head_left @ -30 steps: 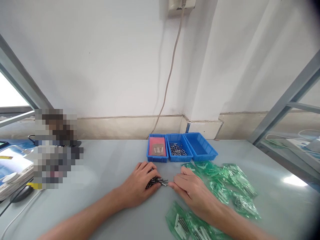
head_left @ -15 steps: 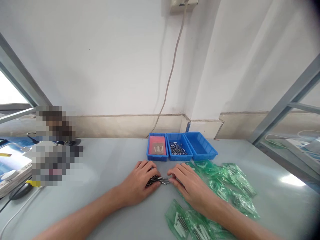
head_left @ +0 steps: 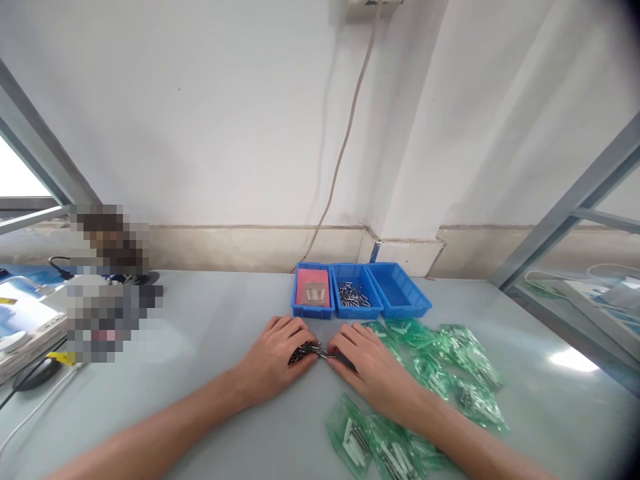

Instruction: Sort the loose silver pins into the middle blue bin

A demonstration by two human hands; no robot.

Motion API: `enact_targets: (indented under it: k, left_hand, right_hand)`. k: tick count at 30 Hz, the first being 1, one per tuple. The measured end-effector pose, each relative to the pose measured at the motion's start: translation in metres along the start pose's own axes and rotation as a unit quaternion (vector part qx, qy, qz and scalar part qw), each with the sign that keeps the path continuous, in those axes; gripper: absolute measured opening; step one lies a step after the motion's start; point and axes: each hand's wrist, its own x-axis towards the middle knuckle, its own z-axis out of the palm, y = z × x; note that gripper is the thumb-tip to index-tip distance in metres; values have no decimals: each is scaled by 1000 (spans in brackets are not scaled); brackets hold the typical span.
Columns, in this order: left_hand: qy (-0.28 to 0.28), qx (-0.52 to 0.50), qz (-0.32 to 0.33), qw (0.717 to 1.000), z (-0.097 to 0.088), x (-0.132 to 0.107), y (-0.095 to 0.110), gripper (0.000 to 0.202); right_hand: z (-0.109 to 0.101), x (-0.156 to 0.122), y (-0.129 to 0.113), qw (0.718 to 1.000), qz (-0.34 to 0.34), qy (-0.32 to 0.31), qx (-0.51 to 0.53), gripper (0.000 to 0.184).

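Note:
A small heap of thin metal pins (head_left: 311, 349) lies on the grey table between my two hands. My left hand (head_left: 274, 360) cups the heap from the left, fingers curled over the pins. My right hand (head_left: 367, 365) presses in from the right, fingertips touching the pins' ends, fingers bent and together. Green plastic bags (head_left: 440, 363) holding pins lie under and beside my right wrist. More green bags (head_left: 373, 447) sit near the table's front edge.
Three blue bins stand in a row at the back: the left bin (head_left: 313, 293) holds a pink sheet, the middle bin (head_left: 354, 296) holds metal pins, the right bin (head_left: 400, 297) looks bare. A cord (head_left: 345, 143) hangs down the wall. Books and cables (head_left: 30, 333) sit far left.
My right hand has slid left until its fingertips meet the pins, narrowing the gap to my left hand. The view has shifted slightly downward.

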Motion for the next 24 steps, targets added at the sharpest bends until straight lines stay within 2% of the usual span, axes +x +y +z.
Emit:
enact_targets:
  k: [10, 18, 21, 24]
  left_hand:
    - [-5, 7, 5, 1000, -1, 0, -1, 14]
    - [15, 3, 13, 1000, -5, 0, 2, 18]
    - [43, -21, 20, 999, -9, 1, 5, 15]
    - [120, -60, 5, 991, -20, 4, 9, 15]
  right_hand:
    - [0, 2, 1, 1000, 6, 3, -16, 13]
    - [1, 1, 3, 998, 30, 42, -24, 14]
    - [0, -1, 3, 997, 49, 49, -26, 16]
    - [-2, -1, 2, 997, 63, 45, -19, 17]
